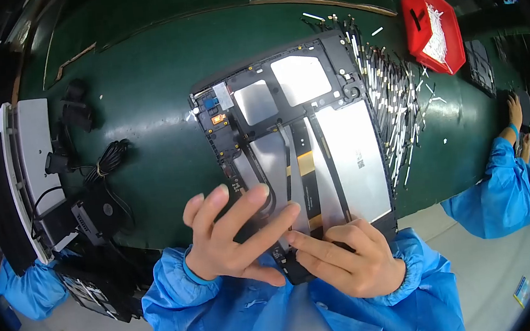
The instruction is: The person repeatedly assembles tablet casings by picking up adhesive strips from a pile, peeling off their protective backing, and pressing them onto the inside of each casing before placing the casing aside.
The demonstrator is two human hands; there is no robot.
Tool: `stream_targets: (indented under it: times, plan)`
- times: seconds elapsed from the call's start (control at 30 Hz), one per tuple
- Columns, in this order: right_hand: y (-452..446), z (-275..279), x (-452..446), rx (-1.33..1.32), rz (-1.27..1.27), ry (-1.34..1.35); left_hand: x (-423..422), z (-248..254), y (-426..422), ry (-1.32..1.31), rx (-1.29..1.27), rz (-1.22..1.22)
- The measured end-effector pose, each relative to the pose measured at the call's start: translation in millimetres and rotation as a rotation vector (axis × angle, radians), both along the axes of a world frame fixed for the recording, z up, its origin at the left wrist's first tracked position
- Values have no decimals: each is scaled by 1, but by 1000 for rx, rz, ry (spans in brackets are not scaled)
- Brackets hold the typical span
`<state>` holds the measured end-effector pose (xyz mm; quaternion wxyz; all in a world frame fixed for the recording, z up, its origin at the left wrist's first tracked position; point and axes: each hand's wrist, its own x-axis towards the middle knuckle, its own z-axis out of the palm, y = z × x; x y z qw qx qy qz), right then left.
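An opened tablet-like device [357,156] lies tilted in front of me, with silver panels, dark strips and a black frame showing. My left hand [230,232] is over its lower left part, fingers spread and nothing seen between them. At the lower edge, my right hand [350,259] rests on the device with its fingers bent and pressed together; what they hold, if anything, is hidden. The fingertips of both hands are close together near an orange and black flex strip [309,190].
Many thin strips [392,96] lie heaped right of the device. A red bin [416,45] holds white pieces. Coiled black cable [111,161] and dark equipment [94,214] stand left on the green table [159,61]. A co-worker's hand [515,109] is far right; another blue sleeve [31,290] shows left.
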<state>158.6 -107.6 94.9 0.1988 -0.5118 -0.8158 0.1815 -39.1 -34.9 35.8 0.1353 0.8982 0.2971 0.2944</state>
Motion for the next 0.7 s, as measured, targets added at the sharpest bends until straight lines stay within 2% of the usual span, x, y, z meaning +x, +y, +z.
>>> stream_targets:
  times: [0.07, 0.17, 0.3, 0.37, 0.4, 0.43, 0.5, 0.57, 0.63, 0.7]
  plan:
    - [2, 6, -3, -25, 2, -26, 4, 6, 6, 104, 73, 29]
    - [7, 11, 4, -72, 50, -55, 12, 14, 25, 142, -7, 73]
    - [5, 16, 15, -85, 125, 156, 16, 19, 45, 51, -199, 38]
    - [4, 23, 13, -90, 101, 231, 19, 28, 46, 110, -191, 65]
    - [8, 27, 11, -164, 104, 154, 22, 29, 44, 166, -180, 93]
    - [11, 28, 7, -238, 109, 79, 24, 25, 44, 59, -158, 89]
    - [10, 23, 2, -172, 70, -16, 31, 27, 41, -54, -141, 224]
    - [7, 23, -1, -248, 66, -212, 31, 20, 40, -149, -206, 201]
    - [-5, 21, -7, -204, 69, -213, 35, 19, 38, -257, -417, 210]
    - [-18, 22, -14, -161, 119, -367, 34, 21, 36, -222, -480, 200]
